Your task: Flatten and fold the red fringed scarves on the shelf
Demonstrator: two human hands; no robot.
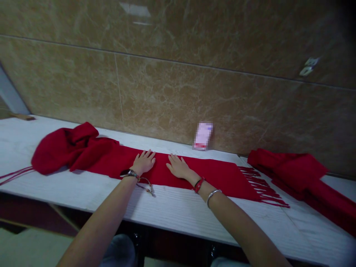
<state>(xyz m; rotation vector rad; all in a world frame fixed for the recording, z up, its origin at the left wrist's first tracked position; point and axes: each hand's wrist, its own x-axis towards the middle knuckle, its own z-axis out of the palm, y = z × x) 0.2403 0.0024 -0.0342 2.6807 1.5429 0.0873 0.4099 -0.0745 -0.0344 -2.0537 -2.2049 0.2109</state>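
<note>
A red scarf lies lengthwise along the white table. Its right part is flat and ends in a fringe, while the left part is bunched up in loose folds. My left hand rests palm down on the middle of the scarf, fingers spread. Just to the right, my right hand also lies flat on the cloth with its fingers stretched out. Neither hand grips the fabric. Bracelets circle both wrists, and a beaded cord hangs from the left one.
Folded red cloth lies at the table's right end. A blurred pink phone-like item leans on the marbled wall behind the white table. A small brown piece sits at the far left. An outlet is on the wall.
</note>
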